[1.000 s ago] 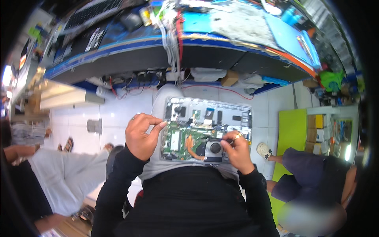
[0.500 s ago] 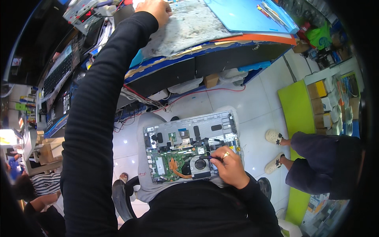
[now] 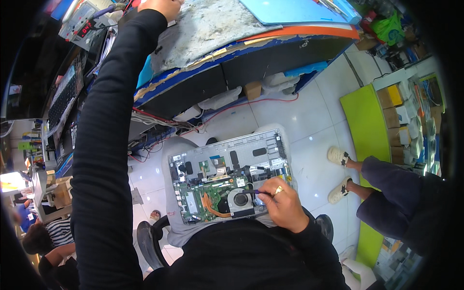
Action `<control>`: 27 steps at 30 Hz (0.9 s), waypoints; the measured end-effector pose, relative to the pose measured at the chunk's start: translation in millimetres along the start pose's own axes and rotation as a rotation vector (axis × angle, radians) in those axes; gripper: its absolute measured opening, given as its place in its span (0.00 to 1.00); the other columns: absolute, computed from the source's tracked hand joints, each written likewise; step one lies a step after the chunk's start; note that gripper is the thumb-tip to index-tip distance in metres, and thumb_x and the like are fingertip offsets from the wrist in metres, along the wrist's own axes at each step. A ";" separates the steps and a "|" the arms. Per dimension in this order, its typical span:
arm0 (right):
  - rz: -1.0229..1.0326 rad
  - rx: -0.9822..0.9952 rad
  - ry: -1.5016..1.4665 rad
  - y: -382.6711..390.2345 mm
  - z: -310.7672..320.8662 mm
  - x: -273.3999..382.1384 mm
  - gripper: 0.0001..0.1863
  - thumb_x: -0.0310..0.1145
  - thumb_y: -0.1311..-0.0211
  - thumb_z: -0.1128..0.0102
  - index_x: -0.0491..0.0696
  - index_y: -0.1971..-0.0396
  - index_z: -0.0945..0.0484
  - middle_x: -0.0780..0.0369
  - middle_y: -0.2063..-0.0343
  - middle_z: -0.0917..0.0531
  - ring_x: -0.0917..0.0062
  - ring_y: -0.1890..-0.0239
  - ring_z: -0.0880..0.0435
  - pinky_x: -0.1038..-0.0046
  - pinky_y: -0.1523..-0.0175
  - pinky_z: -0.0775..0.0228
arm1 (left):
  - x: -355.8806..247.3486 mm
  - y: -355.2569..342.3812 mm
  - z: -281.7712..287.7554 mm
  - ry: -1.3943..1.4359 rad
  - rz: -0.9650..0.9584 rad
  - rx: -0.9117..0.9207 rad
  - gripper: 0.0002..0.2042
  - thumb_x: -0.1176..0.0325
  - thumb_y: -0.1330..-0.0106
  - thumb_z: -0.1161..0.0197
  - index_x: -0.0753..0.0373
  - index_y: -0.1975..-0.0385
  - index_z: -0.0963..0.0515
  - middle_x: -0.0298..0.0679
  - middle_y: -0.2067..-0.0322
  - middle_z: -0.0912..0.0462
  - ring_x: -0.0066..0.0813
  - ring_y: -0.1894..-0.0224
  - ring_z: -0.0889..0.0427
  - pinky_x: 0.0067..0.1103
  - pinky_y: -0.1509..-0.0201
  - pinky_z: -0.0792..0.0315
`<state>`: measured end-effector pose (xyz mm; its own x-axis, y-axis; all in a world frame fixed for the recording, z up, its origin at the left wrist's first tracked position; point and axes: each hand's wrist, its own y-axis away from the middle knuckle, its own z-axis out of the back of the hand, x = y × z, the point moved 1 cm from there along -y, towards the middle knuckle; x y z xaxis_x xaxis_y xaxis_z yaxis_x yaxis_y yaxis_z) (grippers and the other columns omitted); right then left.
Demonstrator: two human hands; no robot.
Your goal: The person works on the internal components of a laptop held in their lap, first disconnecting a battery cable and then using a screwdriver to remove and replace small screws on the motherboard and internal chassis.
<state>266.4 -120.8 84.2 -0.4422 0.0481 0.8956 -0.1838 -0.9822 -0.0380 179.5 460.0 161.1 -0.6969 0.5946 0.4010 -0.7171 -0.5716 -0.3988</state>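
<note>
An opened laptop base (image 3: 261, 152) lies across my lap, its green circuit board (image 3: 220, 186), copper heat pipe (image 3: 209, 205) and round cooling fan (image 3: 240, 199) exposed. My right hand (image 3: 282, 208), wearing a gold ring, pinches a slim dark purple tool (image 3: 251, 191) whose thin end reaches over the fan; its exact kind is unclear. Stretched far forward, my left hand (image 3: 166, 7) is over the workbench mat (image 3: 198, 34). The picture's upper edge cuts off most of its fingers, so what they touch cannot be seen.
A blue mat (image 3: 285, 12) with slim tools lies on the bench. At the left stand a bench unit with a red display (image 3: 86, 30) and a keyboard (image 3: 63, 99). A red cable (image 3: 261, 100) crosses the floor. At the right, someone's legs (image 3: 386, 193) stand beside a green-edged shelf (image 3: 365, 121).
My view has shifted, so the bench and my left hand appear farther left and higher. My right hand keeps the purple tool at the fan.
</note>
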 end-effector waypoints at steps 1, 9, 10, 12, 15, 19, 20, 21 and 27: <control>0.012 -0.010 -0.010 -0.4 -0.8 -0.1 0.08 0.20 0.34 0.30 0.42 0.57 0.16 0.55 0.60 0.15 0.57 0.60 0.12 0.63 0.56 0.19 | 10.5 11.6 23.4 0.293 0.111 -0.136 0.16 0.56 0.25 0.35 0.63 0.60 0.09 0.51 0.65 0.08 0.48 0.64 0.09 0.42 0.54 0.18; -0.250 -0.178 -0.325 16.6 9.0 -16.4 0.12 0.23 0.33 0.26 0.41 0.53 0.18 0.59 0.59 0.13 0.75 0.57 0.12 0.72 0.49 0.19 | -85.3 231.2 168.0 0.998 -0.111 -0.047 0.09 0.68 0.24 0.31 0.68 0.54 0.15 0.45 0.61 0.11 0.33 0.56 0.11 0.29 0.48 0.21; -0.279 -0.217 -0.380 20.0 14.2 -21.6 0.12 0.23 0.30 0.27 0.41 0.52 0.19 0.62 0.59 0.13 0.77 0.57 0.13 0.74 0.49 0.19 | -99.5 265.0 172.3 1.080 -0.135 0.122 0.07 0.73 0.26 0.31 0.67 0.54 0.16 0.45 0.60 0.13 0.39 0.56 0.12 0.31 0.48 0.21; -0.302 -0.293 -0.476 23.0 31.4 -30.9 0.09 0.29 0.22 0.33 0.42 0.52 0.23 0.61 0.57 0.14 0.77 0.56 0.13 0.73 0.47 0.19 | -120.0 332.9 174.6 0.925 -0.140 0.297 0.11 0.74 0.32 0.29 0.65 0.52 0.17 0.47 0.56 0.16 0.49 0.49 0.15 0.36 0.45 0.21; -0.309 -0.361 -0.545 25.6 58.9 -61.0 0.11 0.36 0.16 0.41 0.43 0.53 0.24 0.59 0.55 0.15 0.76 0.55 0.13 0.70 0.45 0.18 | -130.0 390.4 135.9 0.918 -0.002 0.298 0.18 0.68 0.28 0.30 0.69 0.43 0.20 0.51 0.47 0.16 0.54 0.41 0.19 0.40 0.37 0.25; -0.580 -0.293 -0.893 46.1 53.9 -95.4 0.17 0.43 0.12 0.48 0.43 0.51 0.24 0.56 0.50 0.14 0.74 0.47 0.16 0.63 0.33 0.24 | -138.1 408.1 79.6 0.775 -0.003 0.111 0.22 0.59 0.24 0.33 0.71 0.42 0.22 0.55 0.47 0.15 0.58 0.46 0.17 0.44 0.40 0.24; -0.604 -0.290 -0.910 50.4 48.0 -95.6 0.18 0.44 0.12 0.49 0.43 0.51 0.23 0.55 0.49 0.13 0.75 0.46 0.17 0.64 0.33 0.26 | -138.3 408.8 67.9 0.804 0.048 0.281 0.22 0.57 0.23 0.36 0.72 0.43 0.21 0.57 0.47 0.15 0.59 0.47 0.17 0.45 0.40 0.24; -0.630 -0.289 -0.934 54.0 40.9 -89.6 0.19 0.45 0.11 0.51 0.43 0.50 0.21 0.55 0.48 0.12 0.76 0.45 0.17 0.65 0.33 0.27 | -137.5 406.0 64.3 0.825 0.094 0.457 0.23 0.55 0.21 0.38 0.73 0.43 0.21 0.59 0.47 0.15 0.60 0.47 0.16 0.45 0.40 0.24; -0.668 -0.271 -0.857 56.6 42.1 -83.2 0.18 0.44 0.10 0.52 0.43 0.50 0.22 0.56 0.45 0.13 0.80 0.45 0.18 0.72 0.37 0.26 | -142.5 416.5 61.9 0.876 0.070 0.404 0.18 0.57 0.19 0.40 0.68 0.46 0.17 0.55 0.53 0.13 0.58 0.48 0.17 0.45 0.42 0.25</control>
<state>329.7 -188.1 26.2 0.5481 0.3073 0.7779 -0.3898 -0.7291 0.5626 -20.3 102.2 -11.0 -0.6025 0.6691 -0.4351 -0.7369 -0.6758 -0.0189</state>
